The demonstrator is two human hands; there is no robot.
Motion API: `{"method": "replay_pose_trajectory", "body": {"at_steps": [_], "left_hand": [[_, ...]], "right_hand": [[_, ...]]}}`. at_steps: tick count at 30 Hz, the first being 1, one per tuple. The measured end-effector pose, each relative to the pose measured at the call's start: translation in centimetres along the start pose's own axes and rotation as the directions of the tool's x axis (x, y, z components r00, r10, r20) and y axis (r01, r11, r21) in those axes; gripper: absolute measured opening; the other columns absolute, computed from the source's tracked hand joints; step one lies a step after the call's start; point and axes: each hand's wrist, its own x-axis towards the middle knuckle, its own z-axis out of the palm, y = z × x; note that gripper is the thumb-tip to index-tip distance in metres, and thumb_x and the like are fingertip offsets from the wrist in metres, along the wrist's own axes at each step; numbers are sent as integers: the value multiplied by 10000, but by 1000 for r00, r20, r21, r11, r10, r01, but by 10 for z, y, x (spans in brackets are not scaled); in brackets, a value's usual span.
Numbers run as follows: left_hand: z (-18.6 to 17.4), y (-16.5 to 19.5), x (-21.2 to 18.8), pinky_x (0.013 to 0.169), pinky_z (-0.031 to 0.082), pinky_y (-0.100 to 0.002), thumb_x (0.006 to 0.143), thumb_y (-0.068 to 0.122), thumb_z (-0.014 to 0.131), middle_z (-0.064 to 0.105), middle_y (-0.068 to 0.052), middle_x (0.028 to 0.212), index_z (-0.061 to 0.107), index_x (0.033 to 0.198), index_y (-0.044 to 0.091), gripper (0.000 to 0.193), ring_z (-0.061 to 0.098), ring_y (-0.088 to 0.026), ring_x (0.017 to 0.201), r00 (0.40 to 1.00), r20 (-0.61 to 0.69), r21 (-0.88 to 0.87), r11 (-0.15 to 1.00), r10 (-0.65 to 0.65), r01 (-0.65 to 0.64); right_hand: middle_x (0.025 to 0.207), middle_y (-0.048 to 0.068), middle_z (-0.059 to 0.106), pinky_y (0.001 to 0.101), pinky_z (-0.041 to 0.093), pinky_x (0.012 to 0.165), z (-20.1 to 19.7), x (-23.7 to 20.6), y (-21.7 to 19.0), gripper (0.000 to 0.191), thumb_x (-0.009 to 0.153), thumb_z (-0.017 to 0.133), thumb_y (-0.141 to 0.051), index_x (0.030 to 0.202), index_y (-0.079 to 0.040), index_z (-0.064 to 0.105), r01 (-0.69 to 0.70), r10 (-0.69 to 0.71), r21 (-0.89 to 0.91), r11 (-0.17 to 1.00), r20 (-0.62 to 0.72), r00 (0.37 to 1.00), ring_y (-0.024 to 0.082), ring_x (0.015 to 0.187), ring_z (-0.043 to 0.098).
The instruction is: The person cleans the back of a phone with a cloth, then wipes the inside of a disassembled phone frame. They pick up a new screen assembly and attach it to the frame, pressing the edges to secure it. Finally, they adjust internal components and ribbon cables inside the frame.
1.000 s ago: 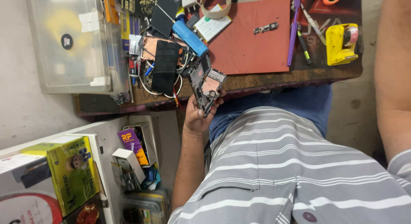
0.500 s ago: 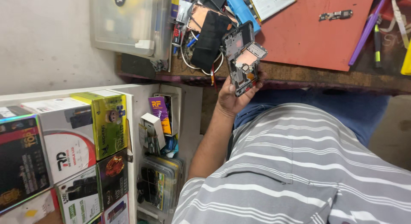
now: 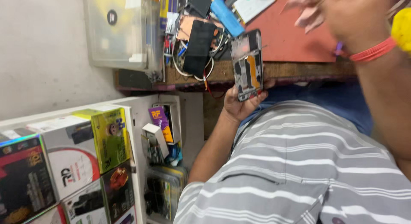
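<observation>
Compared with half a second ago, the right hand (image 3: 342, 18) has come into view at the upper right, raised over the red mat (image 3: 295, 40) and blurred, so I cannot tell whether its fingers are clenched or loose. A red band (image 3: 371, 52) circles its wrist. The left hand (image 3: 242, 102) still grips the opened phone (image 3: 247, 63) from below, fingers wrapped around its lower edge, and the phone stands at the front edge of the bench (image 3: 299, 70), above the person's lap, much where it was before. The view itself has shifted, so the boxes at the lower left sit lower in the picture now.

Counted: one opened phone, back cover off, its inner parts showing (one orange patch among them). One red mat lies on the bench. One clear plastic box (image 3: 122, 29) stands at the bench's left end. One blue cylinder (image 3: 227, 15) lies behind the phone, beside one black flat slab (image 3: 198, 46) on a tangle of wires. At the lower left, a stack of printed cartons (image 3: 64, 164) fills the shelf; at least five fronts show.
</observation>
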Motion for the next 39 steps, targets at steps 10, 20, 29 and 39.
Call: {"method": "replay_pose_trajectory", "body": {"at_steps": [10,20,29,39], "left_hand": [[3,-3,-8,1075,555,-466,841,271,857,574,-271,1427,478,1474,-99,825,561,-428,1348,996,-53,183,979,-78,86],[2,4,-1,1039,560,-441,828,291,870,590,-284,1404,465,1471,-107,858,563,-419,1346,992,55,204,974,-114,100],[-13,-7,-12,1002,579,-468,880,316,854,567,-295,1412,458,1490,-98,837,522,-486,1367,984,45,57,983,-174,172],[-41,-26,-16,999,604,-446,883,410,828,572,-278,1404,432,1526,-103,913,533,-456,1383,968,6,-75,965,-253,252]], "right_hand": [[918,143,724,296,540,688,30,-4,-32,132,918,816,17,996,65,720,524,-406,-155,838,466,786,172,813,682],[955,50,731,278,638,705,26,-28,-66,115,914,794,-18,999,-31,718,514,-451,-72,855,389,804,130,812,755],[960,113,717,358,571,657,33,-23,-64,254,784,888,-14,1008,-55,775,881,-641,-385,274,610,466,278,792,712],[1043,90,720,334,606,813,33,-34,-16,265,866,760,55,1118,-26,749,790,-573,-406,460,543,613,230,916,718]]}}
